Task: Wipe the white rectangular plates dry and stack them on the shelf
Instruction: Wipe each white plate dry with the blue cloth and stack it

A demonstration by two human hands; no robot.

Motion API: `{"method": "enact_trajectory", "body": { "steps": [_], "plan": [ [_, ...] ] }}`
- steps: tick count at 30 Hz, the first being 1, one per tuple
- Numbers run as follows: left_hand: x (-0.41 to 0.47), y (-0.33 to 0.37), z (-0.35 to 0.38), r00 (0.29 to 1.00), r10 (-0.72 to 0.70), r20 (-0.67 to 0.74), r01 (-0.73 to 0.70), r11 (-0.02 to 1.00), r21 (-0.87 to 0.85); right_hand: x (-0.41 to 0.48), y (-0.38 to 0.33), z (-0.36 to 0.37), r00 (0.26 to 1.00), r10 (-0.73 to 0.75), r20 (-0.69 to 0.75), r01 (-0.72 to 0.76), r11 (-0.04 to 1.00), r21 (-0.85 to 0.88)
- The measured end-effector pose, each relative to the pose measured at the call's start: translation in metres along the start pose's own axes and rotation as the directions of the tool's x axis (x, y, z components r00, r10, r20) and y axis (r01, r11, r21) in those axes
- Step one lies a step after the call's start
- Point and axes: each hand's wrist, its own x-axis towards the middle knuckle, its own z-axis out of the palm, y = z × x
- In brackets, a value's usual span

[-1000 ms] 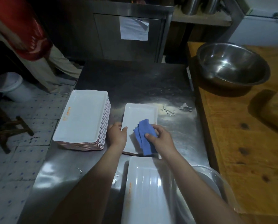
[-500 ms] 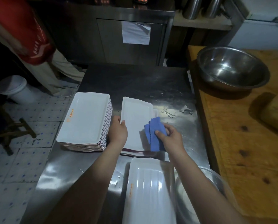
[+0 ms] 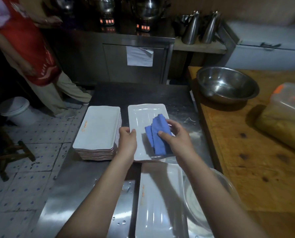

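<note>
Closest in, at six o'clock from the work, a waiting plate [image 3: 160, 203] lies lengthwise on the steel counter [image 3: 85, 194], water beads beside it and a clear basin [image 3: 217, 200] at its three o'clock. Just beyond, the left hand [image 3: 127, 141] grips the near-left rim of the plate in hand [image 3: 143, 115], thumb on top. The right hand [image 3: 177, 138] holds a folded blue cloth [image 3: 157, 136] over the plate's right half, thumb pressed on the fold and fingers curled round its far side. To do this step well, I judge, the left grip should be firm so the plate cannot skate on wet steel. The cloth should be pressed flat and drawn along the shallow ribs rather than across them, reaching the raised rim and the corners at twelve o'clock, where water tends to sit. The underside wants drying too, since a damp base would wet the plate beneath. The plate is white, glossy and rectangular, with rounded, slightly wavy edges and faint lengthwise ridges — whether it is dry yet cannot be told. At nine o'clock, just beside it, the stack of plates [image 3: 98, 127] stands squared, with an orange mark near its left edge. Farther off at two o'clock a steel bowl [image 3: 225, 83] sits on the wooden table [image 3: 246, 160] — which surface is the shelf I cannot tell.
</note>
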Motion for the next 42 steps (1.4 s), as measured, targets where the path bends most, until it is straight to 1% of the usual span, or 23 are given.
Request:
{"method": "enact_trajectory", "body": {
  "steps": [3, 6, 8, 12, 15, 19, 20, 22, 24, 26, 28, 30, 32, 34, 35, 37, 39, 40, 42],
  "plan": [
    [-0.027, 0.007, -0.010, 1.000, 0.010, 0.022, -0.008, 0.999, -0.049, -0.018, -0.005, 0.014, 0.999, -0.036, 0.037, 0.039, 0.996, -0.079],
    [-0.049, 0.010, -0.022, 0.999, 0.043, 0.028, -0.043, 0.999, -0.007, -0.035, -0.006, 0.022, 0.996, -0.078, 0.049, 0.087, 0.970, -0.227],
    [-0.062, 0.009, -0.030, 0.998, 0.056, 0.041, -0.056, 0.998, -0.004, -0.046, -0.005, 0.026, 0.995, -0.098, 0.034, 0.104, 0.939, -0.327],
    [-0.085, 0.005, -0.046, 0.995, 0.048, 0.087, -0.049, 0.999, 0.005, -0.069, -0.002, 0.031, 0.988, -0.146, -0.041, 0.105, 0.853, -0.512],
    [-0.100, 0.004, -0.056, 0.991, 0.060, 0.123, -0.056, 0.998, -0.032, -0.088, 0.000, 0.034, 0.972, -0.223, -0.074, 0.127, 0.763, -0.633],
    [-0.115, 0.002, -0.066, 0.986, 0.061, 0.153, -0.049, 0.995, -0.087, -0.112, -0.003, 0.034, 0.913, -0.400, -0.084, 0.166, 0.549, -0.819],
    [-0.116, 0.001, -0.068, 0.984, 0.062, 0.167, -0.045, 0.994, -0.104, -0.117, -0.005, 0.033, 0.907, -0.418, -0.055, 0.188, 0.519, -0.834],
    [-0.120, 0.000, -0.071, 0.978, 0.054, 0.202, -0.024, 0.988, -0.150, -0.123, -0.008, 0.031, 0.904, -0.421, 0.070, 0.285, 0.473, -0.834],
    [-0.123, 0.000, -0.074, 0.974, 0.037, 0.224, 0.004, 0.984, -0.178, -0.129, -0.010, 0.029, 0.896, -0.382, 0.228, 0.393, 0.438, -0.808],
    [-0.125, 0.001, -0.076, 0.972, 0.032, 0.232, 0.012, 0.982, -0.188, -0.133, -0.010, 0.030, 0.880, -0.327, 0.344, 0.459, 0.404, -0.791],
    [-0.129, 0.003, -0.077, 0.973, 0.023, 0.229, 0.023, 0.980, -0.199, -0.134, -0.011, 0.033, 0.865, -0.293, 0.406, 0.492, 0.339, -0.802],
    [-0.132, 0.003, -0.076, 0.975, 0.028, 0.222, 0.019, 0.978, -0.207, -0.133, -0.015, 0.040, 0.852, -0.272, 0.446, 0.517, 0.310, -0.798],
    [-0.135, 0.002, -0.074, 0.978, 0.045, 0.202, -0.008, 0.984, -0.180, -0.128, -0.021, 0.048, 0.855, -0.250, 0.455, 0.516, 0.317, -0.796],
    [-0.140, 0.001, -0.073, 0.981, 0.056, 0.187, -0.030, 0.990, -0.136, -0.118, -0.028, 0.052, 0.871, -0.235, 0.433, 0.490, 0.328, -0.808],
    [-0.141, 0.000, -0.071, 0.981, 0.053, 0.186, -0.033, 0.994, -0.108, -0.112, -0.032, 0.051, 0.883, -0.227, 0.410, 0.465, 0.313, -0.828],
    [-0.144, -0.001, -0.068, 0.982, 0.020, 0.187, -0.009, 0.998, -0.063, -0.102, -0.039, 0.045, 0.916, -0.211, 0.342, 0.389, 0.249, -0.887],
    [-0.146, 0.000, -0.068, 0.982, -0.010, 0.187, 0.022, 0.998, -0.059, -0.099, -0.041, 0.035, 0.942, -0.183, 0.282, 0.316, 0.195, -0.928],
    [-0.146, 0.000, -0.068, 0.982, -0.016, 0.190, 0.030, 0.997, -0.073, -0.100, -0.041, 0.030, 0.949, -0.176, 0.261, 0.292, 0.182, -0.939],
    [-0.145, 0.002, -0.070, 0.980, -0.022, 0.198, 0.046, 0.992, -0.121, -0.108, -0.039, 0.023, 0.958, -0.188, 0.216, 0.252, 0.193, -0.948]
  ]
}}
